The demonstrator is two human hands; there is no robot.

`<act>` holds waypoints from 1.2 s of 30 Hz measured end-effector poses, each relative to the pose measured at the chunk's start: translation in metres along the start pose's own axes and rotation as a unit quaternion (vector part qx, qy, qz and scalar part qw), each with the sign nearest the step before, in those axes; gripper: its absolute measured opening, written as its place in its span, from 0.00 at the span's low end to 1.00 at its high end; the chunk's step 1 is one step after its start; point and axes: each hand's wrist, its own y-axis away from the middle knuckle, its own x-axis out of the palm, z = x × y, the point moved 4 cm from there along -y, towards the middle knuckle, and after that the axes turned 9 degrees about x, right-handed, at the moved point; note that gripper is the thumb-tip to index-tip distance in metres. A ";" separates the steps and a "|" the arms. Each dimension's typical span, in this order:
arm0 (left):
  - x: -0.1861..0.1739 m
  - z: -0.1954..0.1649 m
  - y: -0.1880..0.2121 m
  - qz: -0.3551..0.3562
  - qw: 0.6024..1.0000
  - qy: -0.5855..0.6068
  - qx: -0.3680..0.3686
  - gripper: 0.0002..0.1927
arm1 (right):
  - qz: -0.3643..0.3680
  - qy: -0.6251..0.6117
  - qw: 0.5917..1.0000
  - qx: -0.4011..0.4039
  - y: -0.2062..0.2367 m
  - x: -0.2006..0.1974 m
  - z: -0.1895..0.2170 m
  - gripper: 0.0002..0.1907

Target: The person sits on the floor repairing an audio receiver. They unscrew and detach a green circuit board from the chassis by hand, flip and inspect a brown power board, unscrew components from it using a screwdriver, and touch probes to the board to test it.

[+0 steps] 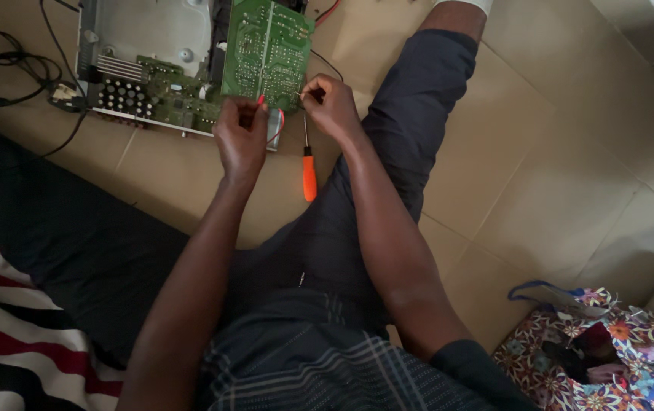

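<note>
A green circuit board stands tilted on the edge of an opened metal chassis on the tiled floor. My left hand pinches a thin red wire just below the board's lower edge. My right hand is closed on a small thin piece at the board's lower right corner; what it is I cannot make out. Between my hands a screwdriver with an orange handle lies on the floor, untouched.
Black cables coil at the far left beside the chassis. A dark mat and a striped cloth lie to my left. My outstretched leg runs forward. A flowered bag sits at lower right.
</note>
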 end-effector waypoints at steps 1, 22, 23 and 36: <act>0.000 0.000 0.000 0.000 1.000 -0.001 0.001 0.07 | -0.003 0.005 1.000 -0.001 0.000 0.000 0.001 0.02; 0.003 -0.006 -0.008 -0.001 1.000 -0.018 0.009 0.07 | -0.006 0.018 1.000 -0.006 -0.003 -0.003 0.000 0.04; 0.003 -0.006 -0.008 0.002 1.000 -0.017 0.009 0.07 | -0.006 0.015 1.000 -0.007 -0.003 -0.003 0.000 0.04; 0.004 -0.001 0.009 0.021 0.997 0.070 -0.018 0.13 | -0.012 0.011 1.000 -0.001 0.004 -0.008 0.010 0.03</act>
